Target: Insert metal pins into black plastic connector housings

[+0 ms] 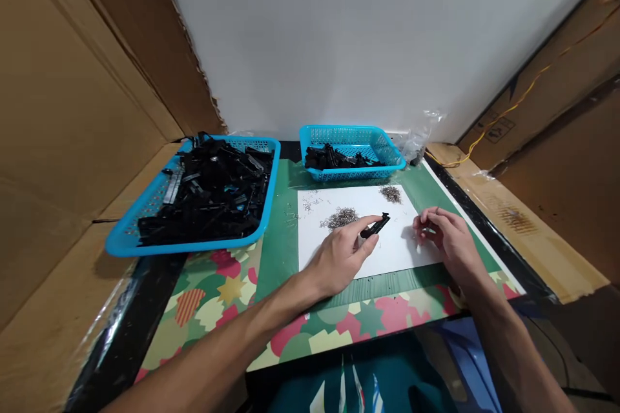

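My left hand pinches a small, long black plastic part between thumb and fingers, held slantwise above a white sheet. To its right, my right hand hovers at the sheet's edge with its fingers curled together; whatever they may hold is too small to make out. A pile of tiny metal pieces, perhaps springs or pins, lies on the sheet just beyond my left hand. Farther back is a smaller, browner pile of tiny pieces. Some loose bits are scattered at the sheet's left edge.
A large blue basket heaped with black plastic parts stands at left. A smaller blue basket with similar parts stands at the back, beside a clear plastic bag. Cardboard walls flank both sides; a yellow wire hangs at right.
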Demonstrator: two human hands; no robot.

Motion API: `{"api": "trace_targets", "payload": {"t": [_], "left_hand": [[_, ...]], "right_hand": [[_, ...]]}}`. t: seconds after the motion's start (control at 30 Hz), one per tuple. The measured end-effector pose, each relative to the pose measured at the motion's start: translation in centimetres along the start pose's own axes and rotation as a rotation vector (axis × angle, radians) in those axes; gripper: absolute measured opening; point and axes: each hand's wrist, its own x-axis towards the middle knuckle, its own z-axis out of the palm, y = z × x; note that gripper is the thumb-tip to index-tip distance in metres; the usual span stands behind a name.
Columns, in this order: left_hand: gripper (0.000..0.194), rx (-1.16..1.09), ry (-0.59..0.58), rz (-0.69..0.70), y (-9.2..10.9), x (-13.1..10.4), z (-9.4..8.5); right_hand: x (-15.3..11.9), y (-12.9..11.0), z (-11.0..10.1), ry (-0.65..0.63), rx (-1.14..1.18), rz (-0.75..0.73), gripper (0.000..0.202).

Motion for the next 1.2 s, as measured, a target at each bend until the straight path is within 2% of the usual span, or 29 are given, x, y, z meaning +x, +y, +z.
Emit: {"api": "trace_targets", "payload": {"t": [0.17, 0.3, 0.4, 0.5, 0.57, 0.7, 0.83, 1.0, 1.2], "left_hand": [[0.042, -0.023, 0.014, 0.039, 0.7, -0.5, -0.2], [0.04, -0.073, 0.061, 0.051, 1.5, 0.2, -1.3], [0.035, -0.027, 0.129, 0.053, 1.9, 2.0, -3.2], [0.035, 0.175, 0.27, 0.06, 2.6, 4.9, -5.6], [0.037, 0.308, 0.304, 0.063, 3.4, 7.3, -7.1], [0.039, 0.554, 0.247, 0.045, 4.7, 12.3, -9.5], [0.046, 0.825, 0.087, 0.007, 4.0, 16.0, -10.9], [0.047, 0.898, -0.041, -0.001, 2.2, 18.2, -11.7], [0.043, 0.835, -0.089, 0.03, 1.4, 19.5, -11.6]], "right_hand": [[-0.5, -0.2, 0.4, -0.196, -0.1, 0.03, 0.028], [-0.6, 0.1, 0.3, -0.172, -0.35, -0.118, 0.04], [-0.7, 0.6, -0.7, -0.104, -0.494, -0.214, 0.045], [-0.9, 1.1, -1.9, -0.06, -0.547, -0.243, 0.047], [-1.1, 1.4, -2.4, -0.086, -0.525, -0.25, 0.046], [-1.1, 2.0, -2.4, -0.14, -0.515, -0.279, 0.041], [-0.8, 2.3, -2.0, -0.174, -0.531, -0.292, 0.044], [-0.5, 2.2, -2.3, -0.199, -0.504, -0.274, 0.046], [-0.1, 2.5, -2.9, -0.259, -0.501, -0.275, 0.037]]}}
